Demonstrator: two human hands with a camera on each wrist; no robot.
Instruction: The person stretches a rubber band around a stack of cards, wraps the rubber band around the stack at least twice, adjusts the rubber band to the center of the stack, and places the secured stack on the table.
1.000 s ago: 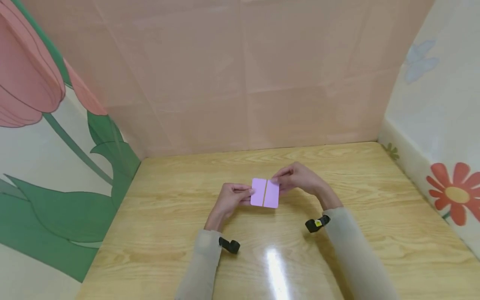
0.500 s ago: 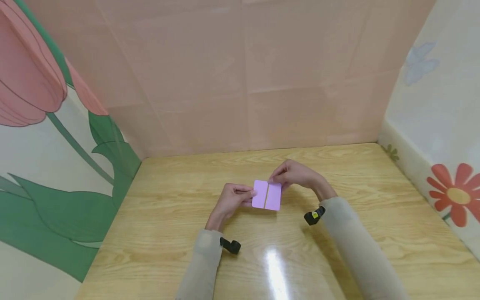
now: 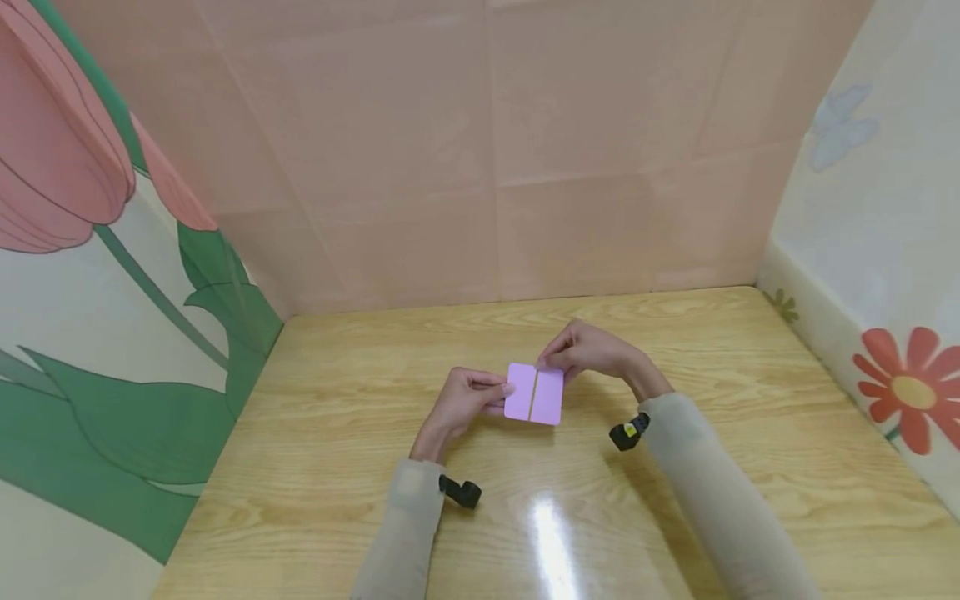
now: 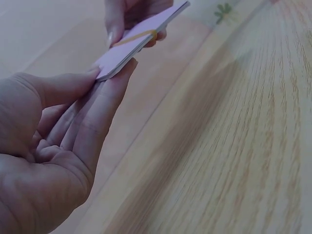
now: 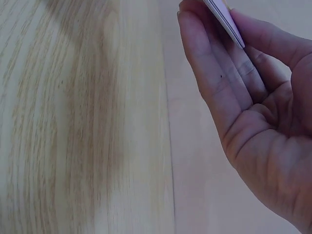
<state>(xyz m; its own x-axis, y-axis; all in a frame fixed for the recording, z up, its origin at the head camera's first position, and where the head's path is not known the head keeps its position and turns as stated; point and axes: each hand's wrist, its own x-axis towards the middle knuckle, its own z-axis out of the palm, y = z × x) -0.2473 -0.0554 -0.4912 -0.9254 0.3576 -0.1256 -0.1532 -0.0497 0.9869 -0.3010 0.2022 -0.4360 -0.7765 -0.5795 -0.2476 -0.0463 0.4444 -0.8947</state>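
A thin stack of lilac cards (image 3: 549, 398) with rounded corners is held above the table, tilted. Around its middle runs a yellowish rubber band (image 3: 533, 397), also visible as a band (image 4: 136, 37) in the left wrist view. My left hand (image 3: 457, 402) pinches the stack's left edge between thumb and fingers. At the top edge, close to the band, my right hand (image 3: 597, 348) grips it with thumb and fingertips. The right wrist view shows only the layered edge of the stack (image 5: 226, 22); the band is mostly hidden there behind the thumb.
A wood-grain table (image 3: 360, 350) lies under both hands. Behind it rises a pink sheet-covered wall (image 3: 390, 167). Painted walls with a tulip (image 3: 52, 142) and a red flower (image 3: 913, 389) stand at the left and right.
My right hand has slid left along the top edge to the band, its forearm following. The card stack has shifted slightly right and down. My left hand has barely moved.
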